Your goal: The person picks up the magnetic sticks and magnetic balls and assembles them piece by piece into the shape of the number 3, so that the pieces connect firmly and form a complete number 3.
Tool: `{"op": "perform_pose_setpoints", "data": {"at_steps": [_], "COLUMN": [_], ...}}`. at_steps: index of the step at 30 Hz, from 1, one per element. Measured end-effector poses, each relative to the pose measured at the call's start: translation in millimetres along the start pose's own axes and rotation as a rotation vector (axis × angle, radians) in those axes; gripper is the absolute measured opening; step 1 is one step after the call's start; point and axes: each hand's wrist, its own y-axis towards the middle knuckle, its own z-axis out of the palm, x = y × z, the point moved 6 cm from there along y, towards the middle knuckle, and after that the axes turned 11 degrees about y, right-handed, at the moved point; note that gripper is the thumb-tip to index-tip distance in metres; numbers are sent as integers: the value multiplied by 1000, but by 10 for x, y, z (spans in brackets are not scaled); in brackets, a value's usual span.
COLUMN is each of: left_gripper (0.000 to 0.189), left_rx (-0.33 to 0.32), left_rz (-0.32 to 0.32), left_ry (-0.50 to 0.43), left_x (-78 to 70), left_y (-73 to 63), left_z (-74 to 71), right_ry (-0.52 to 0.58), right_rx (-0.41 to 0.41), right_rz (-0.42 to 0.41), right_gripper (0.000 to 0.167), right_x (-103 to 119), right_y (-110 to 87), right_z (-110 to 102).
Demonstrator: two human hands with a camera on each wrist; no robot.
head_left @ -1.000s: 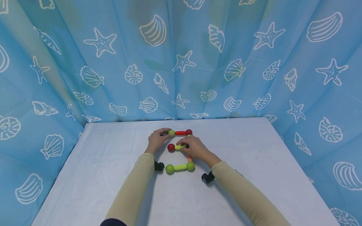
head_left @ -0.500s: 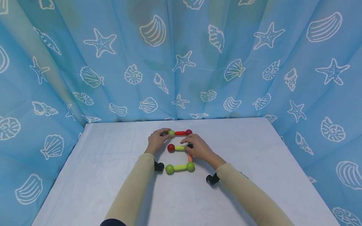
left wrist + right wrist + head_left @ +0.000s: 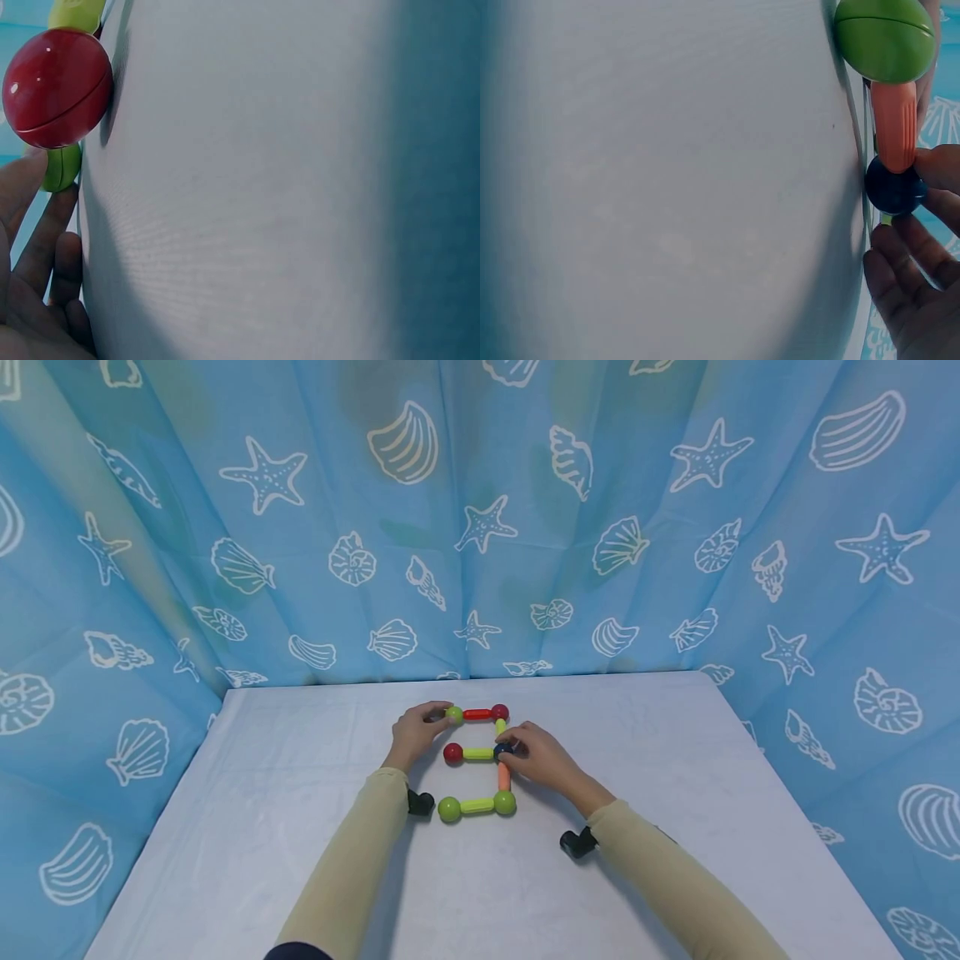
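Balls and rods of a toy building set form one joined figure flat on the table. At its far left end, my left hand [image 3: 418, 732] pinches a green ball [image 3: 454, 716]; a red rod [image 3: 477, 714] leads from there to a dark red ball [image 3: 499, 712]. Thumb and fingers of my right hand [image 3: 542, 758] hold the dark blue ball [image 3: 894, 186] at the middle right. From it run a yellow-green rod [image 3: 477, 753] to a red ball [image 3: 58, 88], and an orange rod [image 3: 894, 124] to a green ball [image 3: 885, 37]. Another yellow-green rod [image 3: 501, 727] goes to the far side.
Nearest the person, a yellow-green rod [image 3: 477, 807] links two green balls, the left one [image 3: 449, 810] being a free end. A white cloth covers the table [image 3: 300, 860]. Behind and beside it hangs a blue curtain [image 3: 465, 527] with shell prints.
My right hand has slid right from the middle rod onto the dark blue ball, uncovering that rod and the far one. My left hand stays at the far green ball.
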Motion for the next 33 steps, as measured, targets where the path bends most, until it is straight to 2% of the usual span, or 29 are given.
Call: {"op": "perform_pose_setpoints", "data": {"at_steps": [18,33], "left_gripper": [40,37], "left_rx": [7,5], "left_rz": [22,18], "left_ry": [-60,-101], "left_x": [33,98], "left_y": [-5,32], "left_z": [-7,24], "right_ry": [56,98], "right_rx": [-12,-8], "right_rz": [51,39], "right_gripper": [32,29], "right_x": [-43,-69], "right_y": [-27,-8], "right_z": [-12,32]}}
